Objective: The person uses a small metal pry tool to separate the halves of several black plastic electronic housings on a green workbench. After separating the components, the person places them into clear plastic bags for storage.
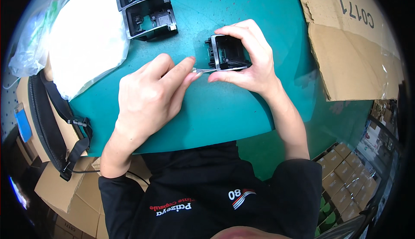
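Right hand (255,59) clasps black plastic housing (232,54) between thumb and fingers, over green tabletop (207,118). Left hand (149,91) pinches slim metal tool (206,71), tip at housing's near left corner. Similar black housings (135,32) stand farther off, beside white bag (88,36).

the open housing (233,52) is black, the tabletop (207,120) green.

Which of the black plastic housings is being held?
The rightmost housing, gripped between the right hand's thumb and fingers; the other housings sit together at the picture's upper left, untouched.
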The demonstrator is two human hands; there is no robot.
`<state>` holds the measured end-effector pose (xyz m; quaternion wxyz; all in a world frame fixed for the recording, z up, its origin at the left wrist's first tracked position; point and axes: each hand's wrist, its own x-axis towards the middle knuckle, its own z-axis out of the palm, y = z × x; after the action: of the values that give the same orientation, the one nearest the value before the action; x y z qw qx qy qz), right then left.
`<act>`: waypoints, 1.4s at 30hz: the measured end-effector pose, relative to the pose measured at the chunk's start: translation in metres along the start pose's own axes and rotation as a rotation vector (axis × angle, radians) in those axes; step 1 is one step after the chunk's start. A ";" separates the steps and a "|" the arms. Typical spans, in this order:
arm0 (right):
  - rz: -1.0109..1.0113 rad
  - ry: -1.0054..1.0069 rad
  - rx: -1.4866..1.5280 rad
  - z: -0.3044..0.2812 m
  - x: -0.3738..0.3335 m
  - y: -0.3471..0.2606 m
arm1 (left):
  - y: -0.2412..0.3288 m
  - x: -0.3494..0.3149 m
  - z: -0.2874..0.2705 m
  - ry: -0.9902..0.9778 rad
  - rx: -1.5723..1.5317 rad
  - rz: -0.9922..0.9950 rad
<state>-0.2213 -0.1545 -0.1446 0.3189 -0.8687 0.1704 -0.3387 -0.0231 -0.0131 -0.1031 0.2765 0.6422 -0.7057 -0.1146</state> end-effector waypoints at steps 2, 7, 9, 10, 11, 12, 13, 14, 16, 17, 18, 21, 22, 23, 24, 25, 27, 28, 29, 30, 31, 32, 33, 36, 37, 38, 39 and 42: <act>0.001 0.000 0.007 0.000 0.000 -0.001 | -0.001 0.000 -0.001 -0.004 -0.011 -0.004; -0.020 0.007 0.006 0.001 0.000 0.002 | 0.000 -0.001 -0.002 -0.019 -0.039 -0.005; -0.027 0.010 0.012 0.002 0.001 0.002 | -0.002 -0.002 0.000 -0.028 -0.003 -0.004; -0.025 0.010 0.009 0.002 0.001 0.002 | -0.002 -0.002 0.001 -0.033 0.015 -0.003; -0.024 0.010 0.008 0.001 0.000 0.003 | -0.002 -0.002 0.001 -0.034 0.018 0.000; -0.025 0.009 0.007 0.001 0.000 0.003 | 0.000 -0.001 0.001 -0.034 0.021 0.001; -0.027 0.012 0.007 0.002 0.000 0.003 | 0.001 -0.001 0.000 -0.033 0.025 0.002; -0.031 0.014 0.008 0.002 0.001 0.003 | 0.001 -0.001 0.000 -0.037 0.027 -0.002; -0.031 0.017 0.007 0.002 0.000 0.003 | 0.002 -0.001 -0.001 -0.047 0.030 -0.009; -0.029 0.016 0.005 0.002 0.000 0.003 | 0.002 0.000 -0.001 -0.048 0.033 -0.016; -0.027 0.015 0.004 0.002 0.000 0.003 | 0.003 0.000 -0.001 -0.050 0.036 -0.023; -0.025 0.009 0.002 0.002 -0.001 0.004 | 0.006 0.001 -0.002 -0.061 0.069 -0.032; -0.026 0.012 0.003 0.002 -0.001 0.004 | 0.007 0.001 -0.003 -0.066 0.085 -0.032; -0.028 0.014 0.004 0.003 -0.001 0.004 | 0.007 0.001 -0.004 -0.074 0.083 -0.036; -0.027 0.017 0.004 0.003 -0.001 0.004 | 0.007 0.001 -0.004 -0.084 0.079 -0.039; -0.028 0.016 0.004 0.003 -0.001 0.004 | 0.008 0.001 -0.005 -0.093 0.076 -0.043; -0.030 0.013 0.003 0.002 0.000 0.003 | 0.009 0.002 -0.005 -0.094 0.085 -0.050; -0.031 0.015 0.005 0.003 0.000 0.003 | 0.010 0.002 -0.005 -0.095 0.091 -0.054; -0.031 0.016 0.007 0.003 0.000 0.003 | 0.010 0.002 -0.004 -0.089 0.093 -0.053; -0.033 0.016 0.009 0.003 0.001 0.003 | 0.009 0.002 -0.003 -0.081 0.096 -0.052; -0.032 0.014 0.006 0.004 0.000 0.003 | 0.008 0.003 -0.001 -0.074 0.099 -0.051; -0.031 0.011 0.003 0.003 0.000 0.004 | 0.008 0.005 -0.001 -0.071 0.111 -0.047; -0.032 0.009 0.001 0.003 0.001 0.003 | 0.008 0.008 -0.001 -0.066 0.126 -0.042; -0.019 0.005 -0.001 0.001 -0.001 0.004 | 0.009 0.009 -0.004 -0.081 0.114 -0.037; -0.021 0.007 0.009 0.001 -0.001 0.004 | 0.010 0.008 -0.005 -0.091 0.100 -0.034; -0.023 0.008 0.019 0.001 -0.001 0.004 | 0.012 0.007 -0.005 -0.086 0.104 -0.034; -0.023 0.008 0.033 0.002 -0.001 0.004 | 0.013 0.004 -0.004 -0.084 0.108 -0.037; -0.029 0.007 0.016 0.002 0.000 0.004 | 0.014 0.003 -0.003 -0.078 0.125 -0.039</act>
<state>-0.2199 -0.1562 -0.1486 0.3203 -0.8673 0.1564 -0.3475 -0.0332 -0.0138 -0.0923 0.2058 0.6667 -0.7092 -0.1008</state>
